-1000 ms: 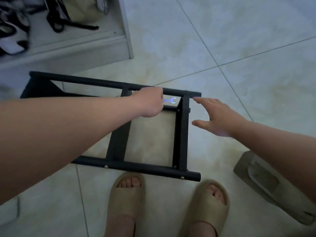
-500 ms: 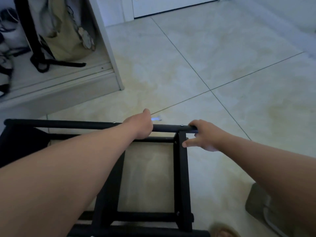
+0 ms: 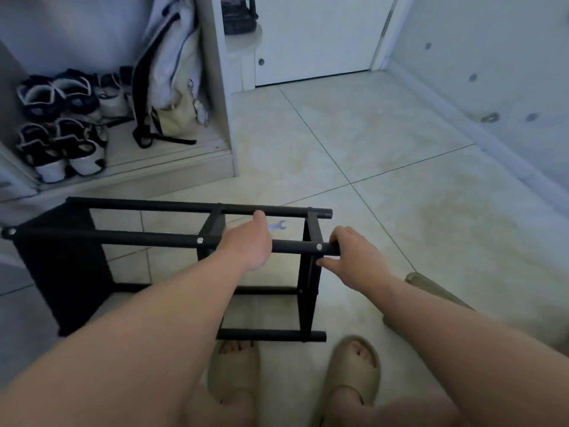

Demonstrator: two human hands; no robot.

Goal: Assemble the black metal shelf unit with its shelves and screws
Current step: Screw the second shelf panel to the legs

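The black metal shelf unit [image 3: 129, 237] lies on its side on the tiled floor in front of me, its tubes running left to right, with silver screw heads on the near upper tube. My left hand [image 3: 249, 241] grips that near upper tube between the two cross pieces. My right hand [image 3: 351, 252] holds the same tube at its right end, thumb below by the end frame. A small silver wrench [image 3: 278, 225] lies on the floor beyond the tube, between my hands. A black panel closes the unit's left end.
My feet in beige slides [image 3: 352, 369] stand just behind the unit. A loose beige slide [image 3: 431, 288] lies at the right. An open cabinet at the back left holds shoes [image 3: 61, 149] and a hanging bag [image 3: 172, 75]. A white door [image 3: 317, 35] and wall bound the far side.
My right hand went from open beside the frame to holding the tube's right end. The view has lifted and the near tube now stands higher, with the unit's lower tubes showing beneath.
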